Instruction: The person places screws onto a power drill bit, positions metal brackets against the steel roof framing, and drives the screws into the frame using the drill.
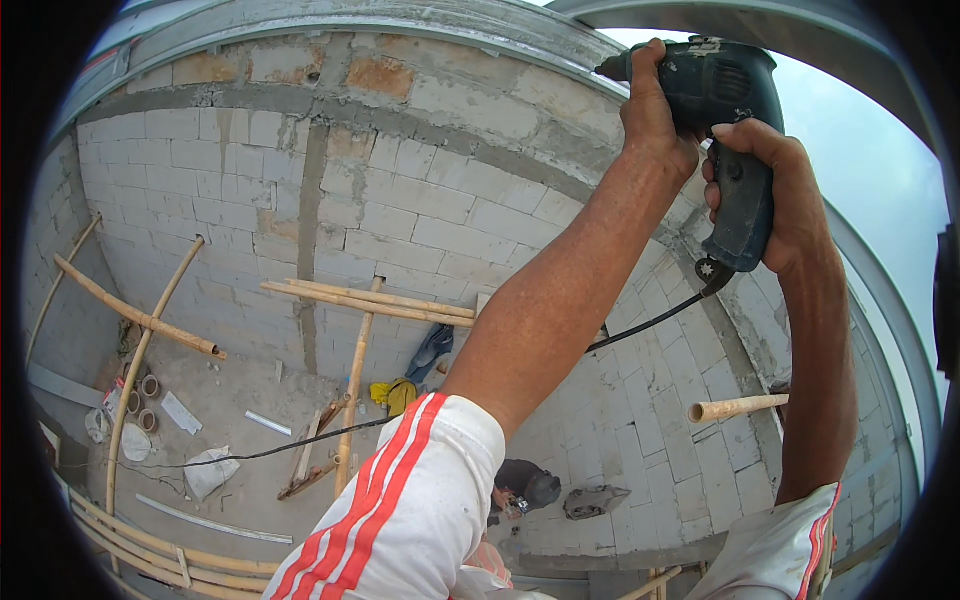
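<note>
High beside a grey block wall point(420, 200), two raised hands hold a dark power drill point(715, 85), its nose toward a metal beam point(440, 35).
The right hand point(785, 190) is wrapped around the handle, while the left hand point(655, 120) braces the body near the nose. The drill could twist or skid if its tip slips on the metal or the lifted arms tire; the black cable point(655, 322) might tug if it snags on the bamboo pole point(355, 390) it crosses. A drop could strike the dark shape point(530, 485) below, possibly a crouching person, too unclear to be sure. Whether a bit touches the beam or the trigger is pressed cannot be told; some left fingers are hidden, and the left arm covers part of the cable.
</note>
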Motion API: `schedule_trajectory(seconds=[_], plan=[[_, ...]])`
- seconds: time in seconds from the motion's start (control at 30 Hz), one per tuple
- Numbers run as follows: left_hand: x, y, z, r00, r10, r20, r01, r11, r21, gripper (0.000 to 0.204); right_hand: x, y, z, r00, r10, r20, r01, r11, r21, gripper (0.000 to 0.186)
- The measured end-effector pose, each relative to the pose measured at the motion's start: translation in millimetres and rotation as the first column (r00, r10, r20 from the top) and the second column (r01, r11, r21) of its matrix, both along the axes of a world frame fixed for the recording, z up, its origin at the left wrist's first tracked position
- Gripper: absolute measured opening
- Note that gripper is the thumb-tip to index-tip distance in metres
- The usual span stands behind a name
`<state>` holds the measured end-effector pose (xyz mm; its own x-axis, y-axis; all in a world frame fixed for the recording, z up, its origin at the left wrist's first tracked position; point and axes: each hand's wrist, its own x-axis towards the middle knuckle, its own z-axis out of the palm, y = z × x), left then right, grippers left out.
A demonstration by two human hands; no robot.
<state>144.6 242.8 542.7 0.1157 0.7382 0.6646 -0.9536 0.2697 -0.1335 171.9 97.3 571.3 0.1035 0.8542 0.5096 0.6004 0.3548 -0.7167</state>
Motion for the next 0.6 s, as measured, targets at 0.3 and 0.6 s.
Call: schedule_trajectory(seconds=[0.3, 0.6], plan=[[-0.5, -1.9, -2.7, 1.000, 0.030, -0.007, -0.030, 1.000, 0.006, 0.063, -2.6, 0.2, -1.1, 1.000, -0.002, 0.023, 0.002, 1.000, 0.003, 0.032], [-2.3, -3.2, -4.7, 0.999, 0.048, 0.006, -0.048, 0.999, 0.026, 0.065, -7.4, -2.3, -1.6, 0.999, -0.027, 0.031, 0.027, 1.000, -0.002, 0.031]])
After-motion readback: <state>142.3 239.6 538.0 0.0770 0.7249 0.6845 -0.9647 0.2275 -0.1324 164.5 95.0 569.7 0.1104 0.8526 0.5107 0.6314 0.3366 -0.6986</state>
